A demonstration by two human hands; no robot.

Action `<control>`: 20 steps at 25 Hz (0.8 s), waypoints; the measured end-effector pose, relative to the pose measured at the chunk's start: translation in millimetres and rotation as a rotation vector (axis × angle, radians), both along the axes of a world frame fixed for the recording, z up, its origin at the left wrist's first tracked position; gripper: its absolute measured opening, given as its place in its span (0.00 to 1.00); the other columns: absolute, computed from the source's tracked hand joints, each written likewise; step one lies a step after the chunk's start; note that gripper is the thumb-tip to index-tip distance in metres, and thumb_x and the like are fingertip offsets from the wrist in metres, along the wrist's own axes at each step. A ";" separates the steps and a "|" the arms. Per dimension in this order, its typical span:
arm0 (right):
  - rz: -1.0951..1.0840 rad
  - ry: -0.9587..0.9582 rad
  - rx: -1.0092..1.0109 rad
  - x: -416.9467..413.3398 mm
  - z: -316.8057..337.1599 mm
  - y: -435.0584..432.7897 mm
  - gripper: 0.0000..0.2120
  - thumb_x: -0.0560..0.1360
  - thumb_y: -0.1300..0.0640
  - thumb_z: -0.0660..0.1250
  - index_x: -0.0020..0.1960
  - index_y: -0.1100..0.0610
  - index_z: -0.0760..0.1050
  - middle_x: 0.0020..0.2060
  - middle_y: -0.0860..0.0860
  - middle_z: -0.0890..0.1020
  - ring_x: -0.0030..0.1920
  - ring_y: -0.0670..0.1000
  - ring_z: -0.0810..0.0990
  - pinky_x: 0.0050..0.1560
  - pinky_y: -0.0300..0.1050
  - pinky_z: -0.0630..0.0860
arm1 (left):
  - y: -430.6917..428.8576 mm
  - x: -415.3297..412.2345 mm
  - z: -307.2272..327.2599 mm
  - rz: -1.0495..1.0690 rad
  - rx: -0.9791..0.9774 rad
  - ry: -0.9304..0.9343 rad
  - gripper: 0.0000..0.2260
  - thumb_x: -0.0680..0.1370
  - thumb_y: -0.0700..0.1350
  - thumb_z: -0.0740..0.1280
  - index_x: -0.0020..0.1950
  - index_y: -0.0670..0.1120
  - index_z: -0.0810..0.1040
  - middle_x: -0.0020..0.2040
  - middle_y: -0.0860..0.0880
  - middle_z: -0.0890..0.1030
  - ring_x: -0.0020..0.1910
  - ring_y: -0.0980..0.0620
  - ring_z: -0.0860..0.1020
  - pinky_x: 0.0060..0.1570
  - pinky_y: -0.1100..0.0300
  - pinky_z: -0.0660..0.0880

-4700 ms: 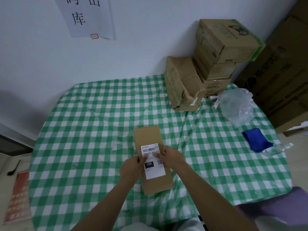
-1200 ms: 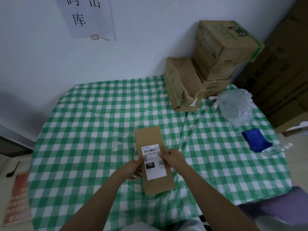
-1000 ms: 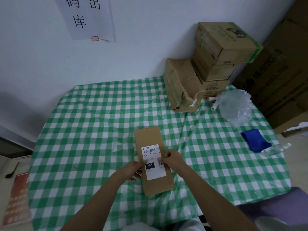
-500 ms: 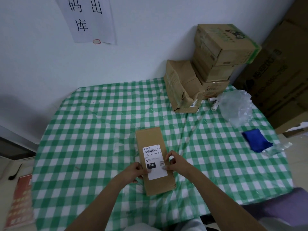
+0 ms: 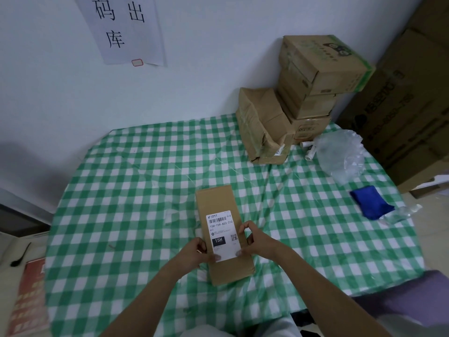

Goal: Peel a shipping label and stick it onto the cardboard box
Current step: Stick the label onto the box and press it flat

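Note:
A long flat cardboard box (image 5: pixel 216 200) lies on the green checked tablecloth in front of me. A white shipping label (image 5: pixel 222 233) with a barcode and a black "15H" block sits flat on the box's near half. My left hand (image 5: pixel 194 252) rests at the box's left edge, its thumb pressing the label's near left corner. At the box's right edge, my right hand (image 5: pixel 255 240) has a fingertip on the near right corner, and its other fingers arch above the box's side. Neither hand grips anything.
Several stacked cardboard boxes (image 5: pixel 303 93) stand at the back right by the wall. A crumpled clear plastic bag (image 5: pixel 340 154) and a blue cloth (image 5: pixel 370 201) lie to the right. The table (image 5: pixel 121 190) has bare cloth on the left. A red booklet (image 5: pixel 29 300) lies off the table's left side.
Both hands have slid down the label from its upper part to its near corners, pressing it flat. The box has stayed in place.

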State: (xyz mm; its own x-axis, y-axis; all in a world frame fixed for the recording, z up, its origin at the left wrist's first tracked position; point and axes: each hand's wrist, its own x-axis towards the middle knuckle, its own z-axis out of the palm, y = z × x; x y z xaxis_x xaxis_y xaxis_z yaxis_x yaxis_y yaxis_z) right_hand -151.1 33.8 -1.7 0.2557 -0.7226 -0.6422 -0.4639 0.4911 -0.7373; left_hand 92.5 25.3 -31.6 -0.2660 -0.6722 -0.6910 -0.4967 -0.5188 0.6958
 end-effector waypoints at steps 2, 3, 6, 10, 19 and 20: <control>0.008 0.019 -0.010 3.5 0.9 0.6 0.27 0.68 0.63 0.76 0.56 0.53 0.61 0.36 0.48 0.72 0.35 0.45 0.71 0.32 0.31 0.73 | 1.7 -2.8 -0.5 0.013 -0.014 -0.011 0.23 0.62 0.45 0.82 0.45 0.44 0.70 0.44 0.48 0.78 0.40 0.52 0.76 0.34 0.63 0.71; 0.005 0.019 -0.014 5.2 -0.4 1.1 0.28 0.67 0.62 0.77 0.55 0.52 0.61 0.39 0.49 0.74 0.37 0.46 0.73 0.35 0.35 0.76 | 1.9 -4.2 -1.0 0.021 -0.021 -0.018 0.26 0.59 0.47 0.83 0.47 0.43 0.70 0.46 0.48 0.79 0.42 0.52 0.78 0.37 0.61 0.74; -0.020 0.067 -0.041 13.2 -4.7 3.9 0.33 0.62 0.57 0.80 0.53 0.49 0.59 0.47 0.51 0.77 0.45 0.52 0.78 0.45 0.49 0.79 | 2.0 -7.4 -9.1 0.033 -0.042 -0.026 0.37 0.52 0.57 0.83 0.54 0.45 0.75 0.51 0.51 0.84 0.50 0.52 0.83 0.53 0.51 0.80; -0.049 0.145 -0.103 22.8 -2.8 4.3 0.34 0.60 0.55 0.81 0.52 0.49 0.58 0.54 0.54 0.77 0.52 0.54 0.79 0.49 0.52 0.80 | 3.6 -11.7 -13.3 0.044 -0.071 -0.078 0.41 0.49 0.63 0.82 0.58 0.50 0.76 0.52 0.54 0.85 0.51 0.55 0.83 0.55 0.50 0.80; -0.594 0.092 -0.163 -8.7 -21.6 33.4 0.11 0.77 0.51 0.67 0.38 0.55 0.77 0.39 0.49 0.79 0.43 0.52 0.77 0.47 0.44 0.74 | 9.8 -28.8 26.7 0.269 -0.191 -0.234 0.18 0.73 0.56 0.72 0.38 0.47 0.67 0.34 0.51 0.72 0.32 0.53 0.70 0.33 0.59 0.64; -0.599 0.327 -0.199 -20.3 -32.4 41.0 0.12 0.77 0.50 0.65 0.39 0.53 0.80 0.45 0.50 0.81 0.49 0.53 0.78 0.55 0.51 0.73 | 8.3 -30.0 29.8 0.301 -0.219 -0.235 0.18 0.74 0.55 0.71 0.38 0.46 0.67 0.33 0.51 0.71 0.31 0.53 0.69 0.32 0.58 0.64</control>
State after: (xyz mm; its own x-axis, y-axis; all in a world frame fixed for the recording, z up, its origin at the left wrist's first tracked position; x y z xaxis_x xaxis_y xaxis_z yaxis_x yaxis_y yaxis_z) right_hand -171.4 74.8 -34.1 -0.4056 -0.7901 -0.4596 -0.3692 0.6015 -0.7084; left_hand 62.6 33.6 -1.8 0.1120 -0.8331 -0.5416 -0.5040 -0.5174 0.6916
